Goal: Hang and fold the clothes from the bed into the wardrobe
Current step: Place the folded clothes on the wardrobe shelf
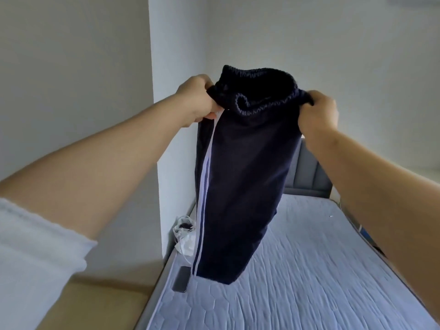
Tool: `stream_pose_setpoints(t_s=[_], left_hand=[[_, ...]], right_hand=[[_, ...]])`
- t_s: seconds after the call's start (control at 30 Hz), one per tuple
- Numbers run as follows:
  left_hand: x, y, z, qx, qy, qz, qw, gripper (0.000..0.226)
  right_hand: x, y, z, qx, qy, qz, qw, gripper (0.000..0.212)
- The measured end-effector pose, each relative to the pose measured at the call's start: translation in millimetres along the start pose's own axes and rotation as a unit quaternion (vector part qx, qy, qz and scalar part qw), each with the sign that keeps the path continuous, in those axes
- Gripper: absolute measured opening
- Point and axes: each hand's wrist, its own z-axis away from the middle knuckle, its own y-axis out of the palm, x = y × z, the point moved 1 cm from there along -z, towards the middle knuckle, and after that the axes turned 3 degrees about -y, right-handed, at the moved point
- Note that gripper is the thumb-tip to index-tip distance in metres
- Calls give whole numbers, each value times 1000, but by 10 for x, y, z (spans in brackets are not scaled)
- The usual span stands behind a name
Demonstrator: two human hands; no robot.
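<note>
Dark navy track pants (245, 177) with white side stripes hang in the air above the bed (309, 270). My left hand (197, 101) grips the left side of the elastic waistband. My right hand (319, 113) grips the right side of it. The waistband is held open at about chest height and the legs hang straight down, their hems just above the quilted mattress. No wardrobe is in view.
A dark phone (181, 279) lies on the mattress near its left edge. A white plastic bag (184, 234) sits at the bed's left side by the wall. A grey padded headboard (309, 172) stands at the far end. White walls close in on the left.
</note>
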Motion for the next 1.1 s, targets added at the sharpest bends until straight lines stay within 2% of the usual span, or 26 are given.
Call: stream_pose_setpoints(t_s=[0.2,0.37,0.53,0.83,0.97,1.1], left_hand=[[101,-144,320,21,-5,25,999,27],[563,69,788,56,-71,44,995,26],[1282,549,1426,104,-164,27,981,25],[2465,1554,3219,179,-334,0,925,31],[2698,1781,3966,218,-380,-18,899,32],[2842,1912,4411,216,-406,-19,888,27]], right_hand=[[98,-83,266,35,4,-89,995,43],[-253,-143,829,90,60,-89,990,31],[-900,-178,1656,155,147,-47,976,33],[-2163,-734,3561,283,326,33,902,29],[-2453,-1030,4188,331,364,59,869,28],[-2615,-1202,4613,355,396,68,844,26]])
